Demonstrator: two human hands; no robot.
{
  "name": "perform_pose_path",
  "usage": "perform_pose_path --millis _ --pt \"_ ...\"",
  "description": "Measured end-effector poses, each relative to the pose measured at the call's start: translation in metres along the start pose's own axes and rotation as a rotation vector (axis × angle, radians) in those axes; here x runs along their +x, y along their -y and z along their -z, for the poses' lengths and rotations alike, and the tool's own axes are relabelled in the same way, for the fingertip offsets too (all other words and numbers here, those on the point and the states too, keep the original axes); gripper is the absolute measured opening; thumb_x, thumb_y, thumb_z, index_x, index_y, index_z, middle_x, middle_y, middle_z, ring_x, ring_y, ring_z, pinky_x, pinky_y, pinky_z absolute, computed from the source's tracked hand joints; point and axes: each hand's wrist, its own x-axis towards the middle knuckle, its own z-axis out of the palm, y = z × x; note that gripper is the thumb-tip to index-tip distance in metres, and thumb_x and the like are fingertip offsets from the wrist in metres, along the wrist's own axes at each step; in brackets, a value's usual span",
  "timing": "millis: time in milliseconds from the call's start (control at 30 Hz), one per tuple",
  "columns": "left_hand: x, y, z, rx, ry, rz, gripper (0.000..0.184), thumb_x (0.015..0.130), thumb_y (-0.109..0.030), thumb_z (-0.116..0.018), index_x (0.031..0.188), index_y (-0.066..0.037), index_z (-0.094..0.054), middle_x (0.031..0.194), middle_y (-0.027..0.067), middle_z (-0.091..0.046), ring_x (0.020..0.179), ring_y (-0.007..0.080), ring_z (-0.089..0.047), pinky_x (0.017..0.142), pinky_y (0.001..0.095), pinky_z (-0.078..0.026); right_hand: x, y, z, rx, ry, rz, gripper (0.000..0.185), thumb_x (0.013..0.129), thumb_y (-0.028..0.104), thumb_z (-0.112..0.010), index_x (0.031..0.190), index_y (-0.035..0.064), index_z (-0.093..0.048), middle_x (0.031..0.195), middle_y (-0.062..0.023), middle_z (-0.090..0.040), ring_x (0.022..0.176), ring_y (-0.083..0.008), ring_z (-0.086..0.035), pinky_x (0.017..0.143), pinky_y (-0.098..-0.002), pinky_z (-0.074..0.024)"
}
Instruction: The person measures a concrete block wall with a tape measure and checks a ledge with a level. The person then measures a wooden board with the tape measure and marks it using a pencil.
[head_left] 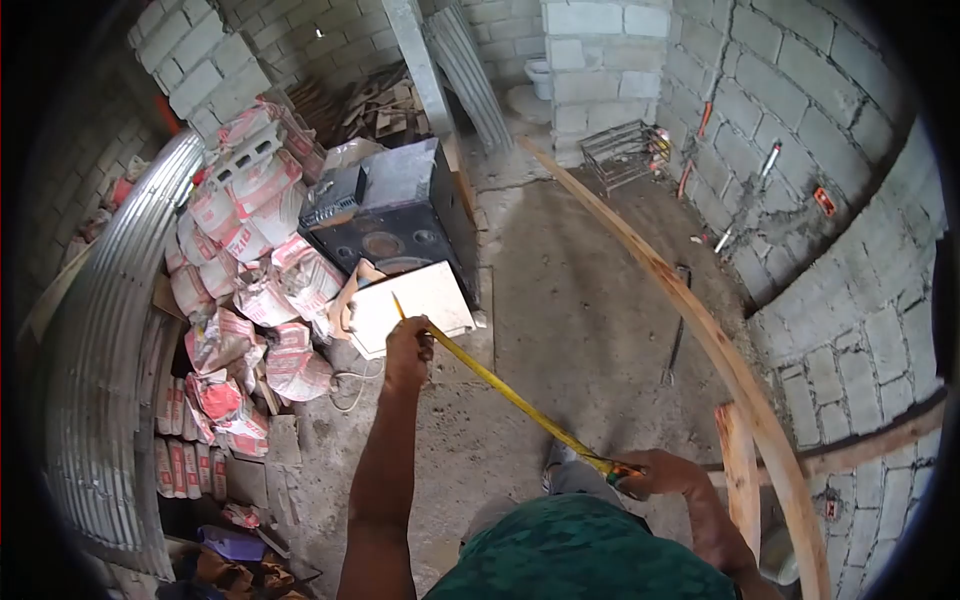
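A yellow tape measure [510,392] is stretched out between my two hands, slanting down to the right. My left hand [408,350] is closed around the blade near its far end, and a thin yellow tip sticks up past the fingers; I cannot tell whether that is tape or something else. The case end of the tape measure sits in my right hand [660,472], close to my body, with the fingers wrapped round it. Beyond my left hand, a white board [425,300] leans at the foot of a large black speaker box [390,205].
A long wooden plank [690,305] slopes along my right, beside a shorter timber piece [738,480]. To the left are stacked cement bags [265,215] and corrugated metal sheet [105,350]. A wire rack [620,155] stands by the far block wall [605,60]. A dark metal bar [677,335] lies on the floor.
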Motion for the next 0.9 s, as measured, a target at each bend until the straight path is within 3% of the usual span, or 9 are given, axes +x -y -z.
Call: perform_pose_path --millis 100,167,233,333,367,400,567,833,900 --pt "0.051 -0.016 -0.015 0.010 -0.015 -0.013 0.016 0.089 -0.018 -0.066 0.096 -0.005 -0.063 0.074 0.0012 -0.055 0.056 0.0079 -0.046 0.043 0.0210 -0.032 0.019 0.015 0.043 0.116 0.047 0.013 0.055 0.087 0.039 -0.070 0.131 0.0086 -0.062 0.102 -0.0132 -0.072 0.092 -0.0230 -0.069 0.082 -0.0373 -0.0521" --pt "0.063 -0.012 -0.056 0.088 -0.042 0.031 0.022 0.091 -0.023 -0.066 0.101 -0.004 -0.062 0.081 0.0015 -0.057 0.057 0.0073 -0.045 0.044 0.0208 -0.031 0.031 0.047 0.071 0.171 -0.040 -0.211 0.049 0.086 0.036 -0.068 0.124 0.0058 -0.066 0.094 -0.0116 -0.070 0.084 -0.0208 -0.065 0.078 -0.0367 -0.0511" --pt "0.066 0.007 -0.102 0.299 -0.030 0.145 0.029 0.095 -0.034 -0.063 0.105 -0.006 -0.063 0.083 0.0004 -0.058 0.056 0.0067 -0.044 0.042 0.0227 -0.031 0.054 0.027 0.083 0.187 -0.169 -0.156 0.045 0.086 0.035 -0.067 0.119 0.0045 -0.067 0.090 -0.0110 -0.069 0.080 -0.0199 -0.063 0.074 -0.0364 -0.0506" --pt "0.056 0.066 -0.157 0.515 0.254 0.241 0.032 0.096 -0.040 -0.062 0.105 -0.009 -0.068 0.086 0.0013 -0.068 0.052 0.0070 -0.048 0.044 0.0229 -0.038 0.079 0.021 0.105 0.265 -0.371 -0.175 0.039 0.085 0.033 -0.067 0.111 0.0034 -0.068 0.084 -0.0100 -0.067 0.074 -0.0186 -0.061 0.070 -0.0357 -0.0501" --pt "0.050 0.094 -0.179 0.500 0.283 0.142 0.031 0.091 -0.041 -0.070 0.096 -0.010 -0.069 0.070 -0.0030 -0.055 0.055 0.0065 -0.045 0.047 0.0250 -0.038 0.088 0.024 0.113 0.323 -0.433 -0.237 0.037 0.085 0.032 -0.068 0.108 0.0034 -0.067 0.082 -0.0097 -0.066 0.072 -0.0182 -0.061 0.069 -0.0354 -0.0500" --pt "0.047 0.106 -0.194 0.625 0.356 0.206 0.037 0.092 -0.042 -0.069 0.099 -0.006 -0.070 0.074 -0.0015 -0.058 0.057 0.0077 -0.048 0.050 0.0258 -0.041 0.097 0.027 0.119 0.327 -0.436 -0.243 0.037 0.085 0.032 -0.068 0.108 0.0034 -0.067 0.082 -0.0097 -0.066 0.072 -0.0182 -0.061 0.069 -0.0354 -0.0500" --pt "0.057 0.118 -0.252 0.362 0.510 0.337 0.043 0.098 -0.040 -0.062 0.123 -0.006 -0.056 0.089 0.0017 -0.059 0.058 0.0065 -0.050 0.045 0.0225 -0.039 0.162 0.064 0.162 0.402 -0.503 -0.295 0.042 0.085 0.032 -0.067 0.114 0.0001 -0.064 0.081 -0.0077 -0.065 0.075 -0.0167 -0.061 0.071 -0.0328 -0.0501" --pt "0.221 0.098 -0.255 0.322 0.645 0.495 0.025 0.098 -0.031 -0.060 0.107 -0.008 -0.055 0.082 -0.0004 -0.057 0.054 0.0035 -0.043 0.044 0.0210 -0.033 0.334 0.068 0.244 1.099 -0.868 -0.151 0.036 0.092 0.025 -0.062 0.116 -0.0002 -0.058 0.096 -0.0066 -0.064 0.080 -0.0133 -0.062 0.071 -0.0283 -0.0521" --pt "0.257 0.062 -0.266 0.357 0.631 0.336 0.023 0.099 -0.030 -0.058 0.106 -0.008 -0.056 0.078 -0.0012 -0.056 0.054 0.0038 -0.043 0.046 0.0208 -0.034 0.365 0.087 0.269 1.228 -0.897 -0.124 0.033 0.095 0.025 -0.060 0.118 0.0013 -0.055 0.095 -0.0061 -0.063 0.078 -0.0137 -0.064 0.068 -0.0292 -0.0547"
